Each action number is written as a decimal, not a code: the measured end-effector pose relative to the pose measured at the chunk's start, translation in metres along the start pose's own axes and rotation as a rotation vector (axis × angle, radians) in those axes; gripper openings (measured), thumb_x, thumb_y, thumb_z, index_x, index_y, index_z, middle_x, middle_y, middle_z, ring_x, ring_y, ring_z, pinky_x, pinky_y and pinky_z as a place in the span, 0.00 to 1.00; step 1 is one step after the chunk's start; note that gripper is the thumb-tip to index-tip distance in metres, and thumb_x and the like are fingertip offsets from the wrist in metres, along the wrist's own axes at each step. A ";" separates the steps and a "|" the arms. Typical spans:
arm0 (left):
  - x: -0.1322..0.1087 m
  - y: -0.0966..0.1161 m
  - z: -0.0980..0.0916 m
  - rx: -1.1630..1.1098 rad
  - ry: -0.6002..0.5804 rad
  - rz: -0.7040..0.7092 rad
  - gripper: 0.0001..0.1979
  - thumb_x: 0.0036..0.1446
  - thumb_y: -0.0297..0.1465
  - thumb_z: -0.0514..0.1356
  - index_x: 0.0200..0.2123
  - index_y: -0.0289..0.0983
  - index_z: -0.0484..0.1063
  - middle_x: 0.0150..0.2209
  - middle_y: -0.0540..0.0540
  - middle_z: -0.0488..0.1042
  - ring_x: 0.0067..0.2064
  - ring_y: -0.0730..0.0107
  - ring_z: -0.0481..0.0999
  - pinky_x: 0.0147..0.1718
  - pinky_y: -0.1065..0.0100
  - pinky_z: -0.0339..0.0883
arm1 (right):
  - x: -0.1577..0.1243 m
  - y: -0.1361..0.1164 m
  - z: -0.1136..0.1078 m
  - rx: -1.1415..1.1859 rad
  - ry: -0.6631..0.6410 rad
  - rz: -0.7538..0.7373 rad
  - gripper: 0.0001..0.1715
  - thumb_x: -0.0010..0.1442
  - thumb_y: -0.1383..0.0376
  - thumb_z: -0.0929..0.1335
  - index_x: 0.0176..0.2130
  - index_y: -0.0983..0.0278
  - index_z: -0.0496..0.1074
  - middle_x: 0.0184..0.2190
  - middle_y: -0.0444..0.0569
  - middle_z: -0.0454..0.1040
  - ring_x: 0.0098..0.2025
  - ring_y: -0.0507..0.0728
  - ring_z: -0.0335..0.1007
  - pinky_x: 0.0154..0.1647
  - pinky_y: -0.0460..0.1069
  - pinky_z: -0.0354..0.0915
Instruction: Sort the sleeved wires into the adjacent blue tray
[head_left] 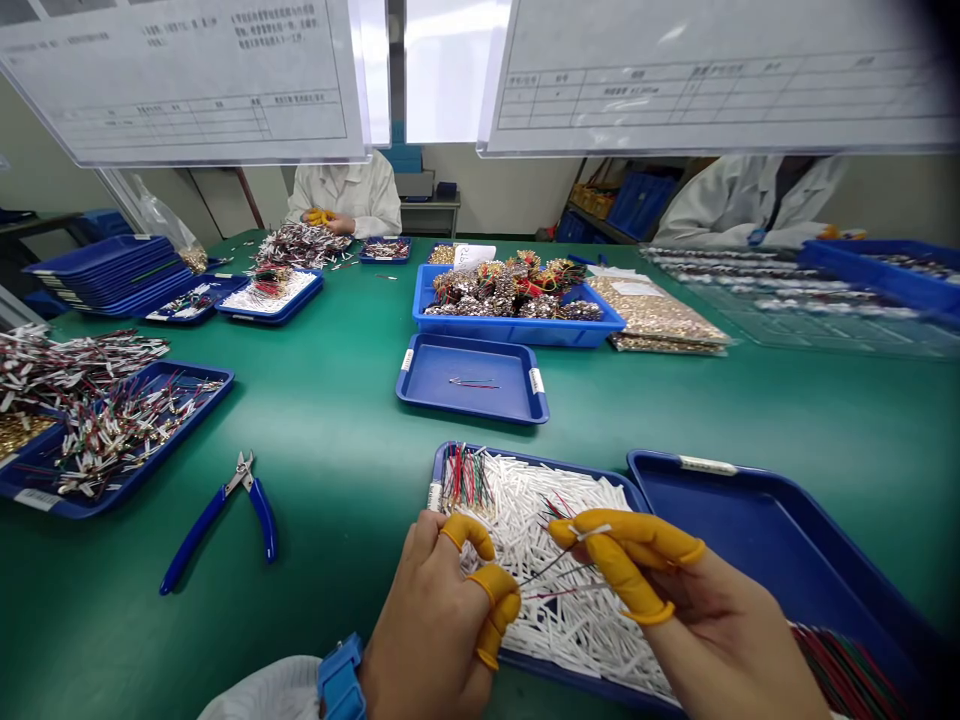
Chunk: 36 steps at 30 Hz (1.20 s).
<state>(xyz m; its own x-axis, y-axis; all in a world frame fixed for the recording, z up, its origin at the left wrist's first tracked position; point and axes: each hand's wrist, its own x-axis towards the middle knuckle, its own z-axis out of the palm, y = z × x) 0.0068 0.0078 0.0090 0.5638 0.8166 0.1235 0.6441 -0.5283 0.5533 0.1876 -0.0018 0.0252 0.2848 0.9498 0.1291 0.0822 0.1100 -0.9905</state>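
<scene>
My left hand (439, 610), with yellow finger cots on several fingers, pinches the ends of a few thin wires (551, 571), dark and red. Between the thumb and finger of my right hand (667, 580), also in yellow cots, is a small white sleeve (598, 531); a dark wire runs up to it from my left hand. Both hands are over a blue tray (540, 458) of loose white sleeves (577, 630). Red, green and black wires (466, 475) lie in its far left corner. My fingers hide the exact fit of wire and sleeve.
Blue-handled cutters (244, 475) lie at left, near a tray of wired parts (127, 435). Ahead are a shallow blue tray (472, 350) with a few wires and a fuller bin (517, 330). Another tray (750, 530) stands right, beside a wire bundle (847, 665). Two people sit opposite.
</scene>
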 end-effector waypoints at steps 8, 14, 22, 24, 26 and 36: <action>0.000 0.000 -0.001 -0.020 -0.012 -0.037 0.12 0.61 0.27 0.51 0.40 0.35 0.74 0.38 0.36 0.67 0.43 0.50 0.62 0.40 0.47 0.66 | 0.000 0.003 0.002 0.096 -0.125 0.244 0.13 0.46 0.59 0.76 0.35 0.58 0.81 0.39 0.53 0.82 0.43 0.62 0.78 0.43 0.49 0.74; -0.001 0.000 0.000 -0.045 0.024 -0.008 0.12 0.62 0.28 0.50 0.37 0.35 0.74 0.35 0.37 0.67 0.41 0.52 0.63 0.36 0.52 0.66 | -0.014 0.015 0.021 0.472 0.076 0.332 0.21 0.46 0.62 0.77 0.42 0.51 0.77 0.38 0.45 0.83 0.41 0.58 0.79 0.43 0.49 0.73; -0.001 -0.002 0.000 -0.097 0.131 0.051 0.11 0.59 0.25 0.50 0.32 0.33 0.73 0.34 0.36 0.69 0.39 0.54 0.65 0.34 0.56 0.66 | -0.024 0.020 0.034 0.611 0.036 0.376 0.23 0.47 0.64 0.77 0.44 0.55 0.76 0.39 0.49 0.83 0.42 0.60 0.79 0.40 0.49 0.74; 0.000 -0.003 0.001 -0.096 0.134 0.085 0.12 0.59 0.25 0.50 0.31 0.33 0.73 0.33 0.36 0.70 0.38 0.55 0.65 0.34 0.57 0.65 | -0.023 0.019 0.033 0.604 0.035 0.404 0.23 0.46 0.65 0.77 0.43 0.55 0.76 0.40 0.49 0.83 0.42 0.61 0.79 0.41 0.50 0.74; -0.001 -0.003 0.002 -0.128 0.147 0.148 0.13 0.61 0.27 0.50 0.31 0.34 0.73 0.32 0.37 0.72 0.37 0.57 0.66 0.33 0.59 0.65 | -0.024 0.018 0.035 0.596 0.020 0.424 0.22 0.44 0.66 0.78 0.40 0.55 0.77 0.37 0.48 0.83 0.39 0.61 0.80 0.39 0.51 0.75; 0.001 -0.003 0.006 -0.317 0.317 0.210 0.20 0.68 0.34 0.45 0.26 0.35 0.68 0.25 0.43 0.72 0.29 0.66 0.66 0.29 0.66 0.62 | -0.029 0.011 0.045 0.599 -0.073 0.382 0.15 0.44 0.60 0.78 0.36 0.56 0.81 0.39 0.50 0.83 0.41 0.60 0.79 0.43 0.50 0.74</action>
<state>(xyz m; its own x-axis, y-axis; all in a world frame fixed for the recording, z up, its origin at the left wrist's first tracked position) 0.0084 0.0093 0.0028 0.4481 0.7565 0.4764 0.3165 -0.6326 0.7068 0.1377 -0.0147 0.0081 0.1222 0.9690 -0.2149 -0.5554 -0.1127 -0.8239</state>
